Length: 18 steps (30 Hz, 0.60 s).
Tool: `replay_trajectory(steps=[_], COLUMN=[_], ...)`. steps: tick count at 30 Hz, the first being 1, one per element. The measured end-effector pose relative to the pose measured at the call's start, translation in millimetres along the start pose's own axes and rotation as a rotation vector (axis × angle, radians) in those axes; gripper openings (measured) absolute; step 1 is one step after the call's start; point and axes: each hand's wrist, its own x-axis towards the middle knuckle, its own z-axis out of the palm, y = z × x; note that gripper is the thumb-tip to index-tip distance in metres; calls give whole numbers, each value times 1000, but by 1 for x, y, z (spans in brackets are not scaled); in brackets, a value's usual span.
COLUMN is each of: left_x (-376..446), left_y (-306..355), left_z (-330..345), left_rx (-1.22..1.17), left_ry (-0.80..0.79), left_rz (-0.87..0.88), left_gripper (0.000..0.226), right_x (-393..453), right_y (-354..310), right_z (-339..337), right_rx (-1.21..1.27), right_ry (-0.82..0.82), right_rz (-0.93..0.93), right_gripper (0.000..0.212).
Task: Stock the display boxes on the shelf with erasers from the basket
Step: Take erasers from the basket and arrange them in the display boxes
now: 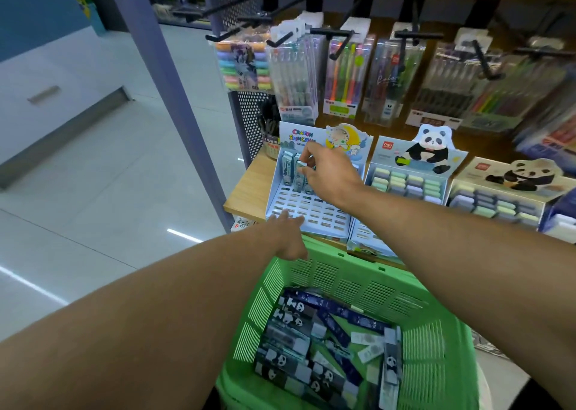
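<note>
— Erasers [324,344] lie mostly in the green basket [358,272], below the shelf [246,185]. Why is one up there?

— The right hand [330,172] pinches it over the back row of the blue display box [311,213], probably to slot it upright beside the others.

— And the left hand [288,238]?

— Fingers straight, touching the box's front edge, I think to keep it steady. Both arms are stretched forward.

Both hands [327,172] [288,235] outstretched forward
</note>
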Motion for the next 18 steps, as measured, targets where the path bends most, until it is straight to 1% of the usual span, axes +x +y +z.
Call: replay_trajectory(steps=[12,18], left_x=[-7,-9], left_y=[-2,-6], left_z=[-3,-4], left_rx=[1,-36], left_ry=[-4,10], left_rz=[22,28], left_gripper=[92,89], right_x=[3,8], right_y=[-5,-8], right_z=[0,1], right_rx=[-23,-109], right_ry=[5,38], right_rz=[-6,23], right_gripper=[7,9])
